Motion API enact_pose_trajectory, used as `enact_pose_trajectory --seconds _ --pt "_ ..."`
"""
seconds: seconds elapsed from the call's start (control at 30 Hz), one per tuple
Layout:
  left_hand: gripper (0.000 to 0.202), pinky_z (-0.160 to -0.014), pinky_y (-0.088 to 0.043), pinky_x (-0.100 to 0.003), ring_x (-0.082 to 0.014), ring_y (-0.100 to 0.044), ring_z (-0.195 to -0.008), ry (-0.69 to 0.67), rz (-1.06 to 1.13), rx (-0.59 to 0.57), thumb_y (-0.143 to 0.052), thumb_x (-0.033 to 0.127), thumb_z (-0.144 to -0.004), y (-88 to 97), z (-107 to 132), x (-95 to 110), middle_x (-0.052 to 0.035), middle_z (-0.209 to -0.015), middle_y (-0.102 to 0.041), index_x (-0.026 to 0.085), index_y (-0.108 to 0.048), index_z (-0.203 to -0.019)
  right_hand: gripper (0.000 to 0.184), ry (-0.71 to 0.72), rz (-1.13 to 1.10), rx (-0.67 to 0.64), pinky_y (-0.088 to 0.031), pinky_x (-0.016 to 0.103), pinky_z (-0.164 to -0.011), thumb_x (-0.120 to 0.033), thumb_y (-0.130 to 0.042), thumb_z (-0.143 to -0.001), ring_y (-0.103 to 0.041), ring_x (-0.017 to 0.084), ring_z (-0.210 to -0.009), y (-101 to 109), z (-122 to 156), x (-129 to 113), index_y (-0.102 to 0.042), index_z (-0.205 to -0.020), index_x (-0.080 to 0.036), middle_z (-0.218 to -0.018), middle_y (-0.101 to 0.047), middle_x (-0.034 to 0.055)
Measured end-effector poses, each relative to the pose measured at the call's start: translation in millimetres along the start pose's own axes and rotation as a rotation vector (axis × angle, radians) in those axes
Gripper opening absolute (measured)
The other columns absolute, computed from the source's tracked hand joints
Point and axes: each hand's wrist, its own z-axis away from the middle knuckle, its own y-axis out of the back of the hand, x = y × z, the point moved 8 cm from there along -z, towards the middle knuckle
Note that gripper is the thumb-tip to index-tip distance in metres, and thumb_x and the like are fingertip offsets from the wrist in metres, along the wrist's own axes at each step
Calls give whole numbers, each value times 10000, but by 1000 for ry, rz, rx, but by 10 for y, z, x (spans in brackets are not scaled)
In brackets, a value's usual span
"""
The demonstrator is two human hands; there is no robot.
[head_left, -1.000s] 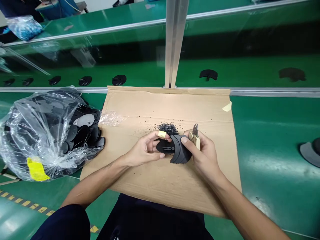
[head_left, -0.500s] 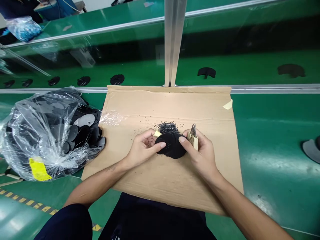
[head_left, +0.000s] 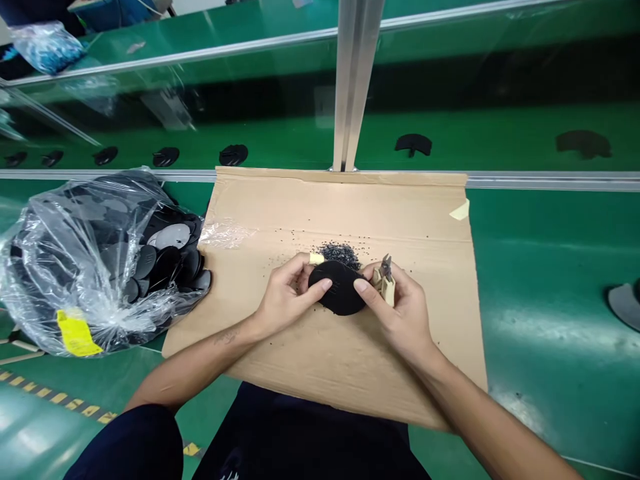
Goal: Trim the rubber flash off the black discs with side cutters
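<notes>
Between my two hands is a black round plastic disc (head_left: 339,293), its flat face towards me. My left hand (head_left: 287,291) pinches its left edge, thumb on top; a strip of yellowish tape wraps one fingertip. With thumb and fingers, my right hand (head_left: 397,303) grips the right edge. Side cutters (head_left: 385,273) with pale, wrapped-looking handles rest inside that same hand, jaws pointing up and away. Just beyond the disc, a heap of tiny black trimmings (head_left: 341,255) lies on the cardboard sheet (head_left: 350,373).
A clear plastic bag (head_left: 75,267) full of black discs stands to the left, with a yellow label. An aluminium post (head_left: 356,87) rises behind the cardboard. Several dark parts lie along the green surface behind, and a grey-black part (head_left: 625,305) sits far right.
The two overlapping disc shapes between my hands now line up as one round outline. My right thumb has shifted slightly left. The view has tilted a little.
</notes>
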Motion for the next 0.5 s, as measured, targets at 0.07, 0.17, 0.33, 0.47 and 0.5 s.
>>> enact_pose_trajectory --seconds 0.07,0.17,0.33,0.47,0.5 --pt "199 -642 -410 -218 -114 -486 -709 -57 -72 -19 -729 358 -905 -11 -2 55 7 -768 -531 177 -648 -929 254 15 17 5 -416 240 -576 -414 -728 -884 -463 125 -637 0 11 -12 -586 -812 -215 -723 -521 -22" --pt "203 -732 -453 -242 -144 -541 -818 -94 -114 -54 -684 373 -941 -49 -1 97 -27 -865 -585 174 -671 -979 264 39 39 14 -433 247 -580 -434 -716 -895 -478 131 -641 -2 22 -25 -582 -818 -220 -731 -536 -17" --pt "270 -669 -481 -223 -130 -579 -736 -45 49 -135 -633 419 -975 -97 13 76 -23 -812 -616 151 -654 -951 242 104 98 9 -479 263 -620 -426 -690 -921 -541 145 -677 -17 32 -71 -594 -836 -220 -760 -592 -2" --pt "199 -692 -473 -232 -131 -580 -754 -136 -93 -160 -629 336 -986 -39 20 188 -34 -823 -629 150 -658 -922 146 219 157 -26 -523 299 -677 -355 -692 -927 -606 167 -719 -27 42 -175 -631 -897 -226 -830 -671 22" --pt "169 -716 -481 -239 -139 -596 -786 -180 -134 -167 -627 312 -988 -31 25 234 -44 -851 -647 153 -667 -948 119 250 167 -35 -532 310 -695 -333 -695 -925 -620 171 -729 -26 45 -202 -641 -923 -227 -854 -688 28"
